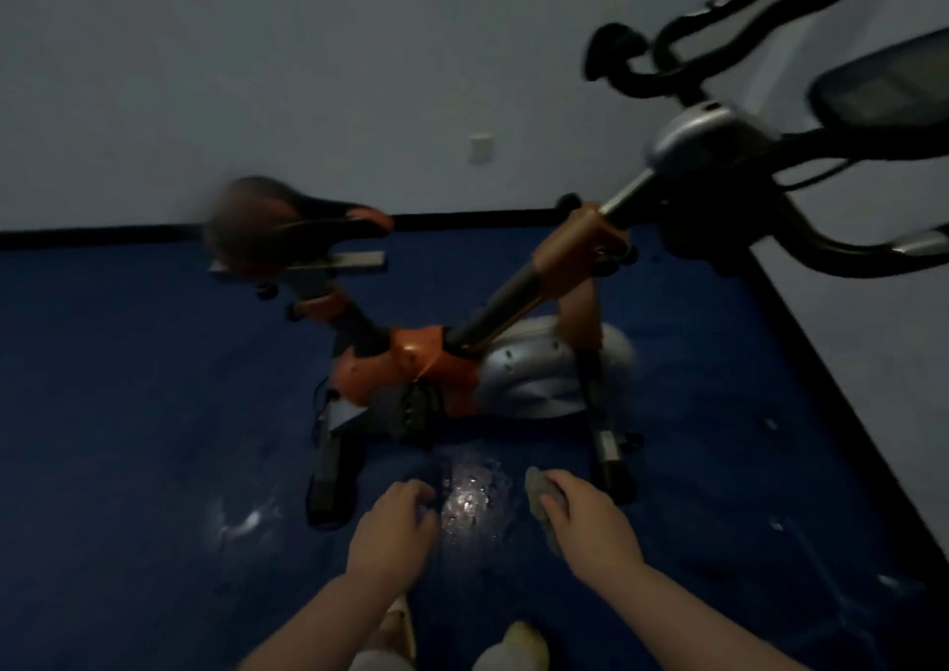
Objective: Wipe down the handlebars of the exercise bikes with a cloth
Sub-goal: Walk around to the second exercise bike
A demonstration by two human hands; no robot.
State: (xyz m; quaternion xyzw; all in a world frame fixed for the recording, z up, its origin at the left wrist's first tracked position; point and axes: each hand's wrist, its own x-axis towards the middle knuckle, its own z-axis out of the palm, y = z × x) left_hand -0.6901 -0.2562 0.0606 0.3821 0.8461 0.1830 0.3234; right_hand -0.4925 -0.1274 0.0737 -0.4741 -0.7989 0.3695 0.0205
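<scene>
An orange and silver exercise bike [452,367] stands on the blue floor in front of me, its saddle [277,218] to the left. Its black handlebars [667,59] curve up at the upper right, with a dark console [883,80] beside them. My right hand [585,521] grips a grey cloth [539,496] low in the view, well below the handlebars. Level with it on the left, my left hand [395,521] hangs with its fingers curled and holds nothing. The room is dim and the picture is blurred.
The bike stands near a grey wall with a black skirting line [128,236]; a white socket [481,147] is on the wall. A second wall runs down the right side. A bright reflection [470,496] lies on the floor between my hands. My feet [513,645] show at the bottom.
</scene>
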